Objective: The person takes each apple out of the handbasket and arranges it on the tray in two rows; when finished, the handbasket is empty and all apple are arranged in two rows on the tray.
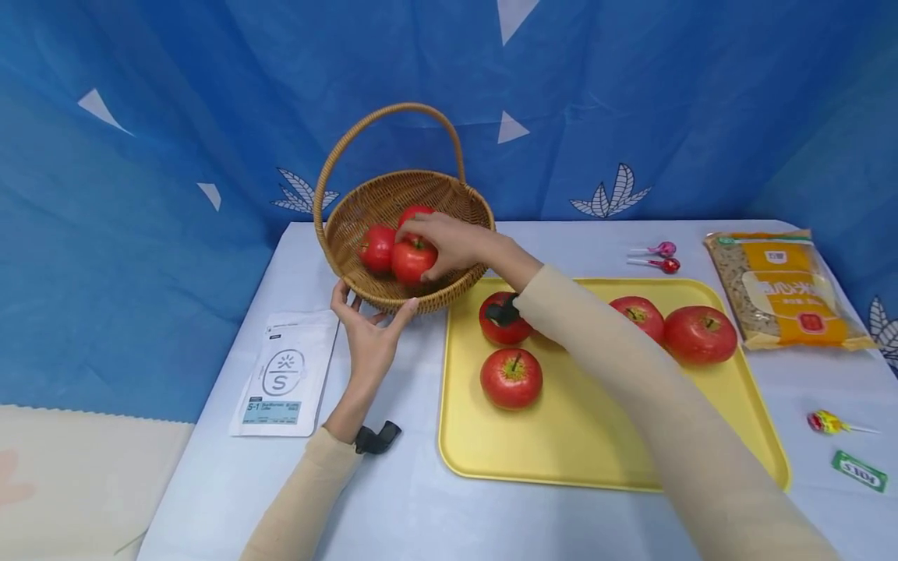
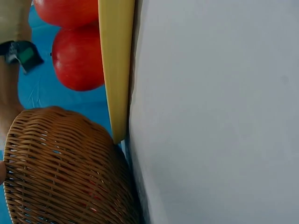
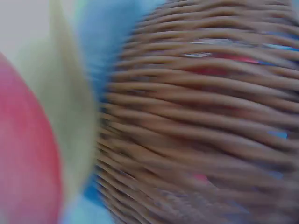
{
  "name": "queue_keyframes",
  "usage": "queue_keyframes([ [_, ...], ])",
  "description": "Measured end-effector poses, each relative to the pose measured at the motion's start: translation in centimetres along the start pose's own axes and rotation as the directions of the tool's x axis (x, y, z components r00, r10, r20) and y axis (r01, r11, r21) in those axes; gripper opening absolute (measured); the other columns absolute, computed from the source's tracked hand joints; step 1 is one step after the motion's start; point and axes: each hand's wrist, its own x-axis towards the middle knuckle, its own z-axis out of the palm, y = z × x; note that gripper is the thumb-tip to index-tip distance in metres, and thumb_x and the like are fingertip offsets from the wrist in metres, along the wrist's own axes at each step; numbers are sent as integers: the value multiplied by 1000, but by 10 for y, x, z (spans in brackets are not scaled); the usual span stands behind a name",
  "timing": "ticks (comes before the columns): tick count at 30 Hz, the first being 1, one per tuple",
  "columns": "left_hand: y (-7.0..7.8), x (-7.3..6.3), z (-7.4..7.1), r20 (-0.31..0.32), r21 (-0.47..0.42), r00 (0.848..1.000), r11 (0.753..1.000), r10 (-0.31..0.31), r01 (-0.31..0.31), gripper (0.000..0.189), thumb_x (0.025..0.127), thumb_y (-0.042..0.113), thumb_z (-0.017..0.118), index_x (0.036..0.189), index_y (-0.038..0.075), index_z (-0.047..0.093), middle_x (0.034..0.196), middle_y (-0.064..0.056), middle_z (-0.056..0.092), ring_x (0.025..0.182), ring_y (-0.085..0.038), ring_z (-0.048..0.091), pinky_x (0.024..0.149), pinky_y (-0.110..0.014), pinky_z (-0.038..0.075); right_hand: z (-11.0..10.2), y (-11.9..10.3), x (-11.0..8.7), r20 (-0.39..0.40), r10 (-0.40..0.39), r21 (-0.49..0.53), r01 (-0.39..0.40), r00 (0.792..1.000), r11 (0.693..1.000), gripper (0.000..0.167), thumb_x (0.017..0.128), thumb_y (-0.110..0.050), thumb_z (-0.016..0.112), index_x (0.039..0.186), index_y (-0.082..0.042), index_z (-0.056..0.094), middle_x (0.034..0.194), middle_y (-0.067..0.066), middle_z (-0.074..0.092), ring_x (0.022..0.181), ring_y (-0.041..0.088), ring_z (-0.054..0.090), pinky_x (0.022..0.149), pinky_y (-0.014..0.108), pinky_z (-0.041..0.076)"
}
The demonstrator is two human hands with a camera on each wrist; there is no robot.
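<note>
A wicker basket (image 1: 382,192) with a tall arched handle stands at the back of the table, its mouth tilted toward me. My left hand (image 1: 369,343) holds its near side, thumb at the rim and fingers spread along the wall. Inside the basket, my right hand (image 1: 452,243) grips a red apple (image 1: 410,263), fingers over its top and thumb at its side. Another apple (image 1: 376,249) lies left of it, and a third apple (image 1: 414,211) is partly hidden behind the fingers. In the right wrist view the basket's weave (image 3: 201,121) looks blurred.
A yellow tray (image 1: 561,444) bears several red apples, including one near its left side (image 1: 511,379); my right forearm crosses above it. A white pouch (image 1: 288,374) lies at left. Toward the right are a grain bag (image 1: 786,288), lollipops (image 1: 662,249) and a small green packet (image 1: 859,471).
</note>
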Motion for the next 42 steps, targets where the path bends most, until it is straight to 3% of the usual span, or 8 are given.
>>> queue_keyframes([
  [6,3,-2,1,6,-6,1000,1000,-6,6,106,80,35,81,151,11,5,157,-13,10,144,-29,24,99,-46,47,-46,-23,-75,-292,-32,-15,29,956,999,69,72,-30,87,131,-17,56,133,7,52,123,26,44,96,45,50],
  [10,3,-2,1,11,5,1000,1000,0,0,107,80,35,81,151,10,5,157,-13,9,144,-31,23,99,-46,47,-53,-36,-142,-367,-26,-79,-4,930,997,68,68,-32,90,126,-16,59,124,6,55,115,23,46,86,44,53],
  [15,-2,1,0,5,21,1000,1000,2,-2,108,80,38,81,152,11,5,157,-12,9,144,-30,23,99,-44,48,-20,-33,-209,-332,57,-108,-98,942,989,69,61,-29,93,120,-16,60,116,5,56,110,24,48,78,44,57],
  [20,-1,1,0,7,12,1000,1000,6,-6,108,79,38,81,151,12,6,157,-12,10,144,-27,23,99,-44,48,27,-24,-249,-278,142,-110,-179,950,978,75,55,-28,96,120,-18,59,116,5,57,107,26,52,76,46,59],
  [26,0,1,-1,4,14,1000,1000,5,-5,107,80,36,81,151,12,5,157,-12,9,144,-29,23,100,-46,47,62,-20,-265,-201,254,-72,-272,946,959,72,58,-33,95,120,-24,59,117,0,54,111,26,50,78,43,59],
  [32,0,1,-1,16,16,1000,1000,3,-4,105,81,31,80,151,13,4,157,-11,9,145,-28,21,102,-48,46,76,-19,-269,-193,269,-89,-290,944,953,72,60,-35,94,122,-25,60,116,3,53,111,25,49,77,43,59],
  [38,1,0,-1,15,8,1000,1000,8,-8,105,81,33,80,151,12,5,157,-10,9,144,-26,23,101,-47,47,66,-27,-260,-174,282,-148,-308,944,940,74,62,-47,91,125,-23,60,117,1,52,108,19,50,77,38,57],
  [42,-1,0,-1,12,14,1000,1000,6,-6,107,80,36,81,152,12,4,157,-10,9,144,-27,23,100,-46,48,42,-30,-230,-212,171,-129,-201,962,971,73,67,-51,87,126,-19,60,117,1,52,106,16,50,78,35,56],
])
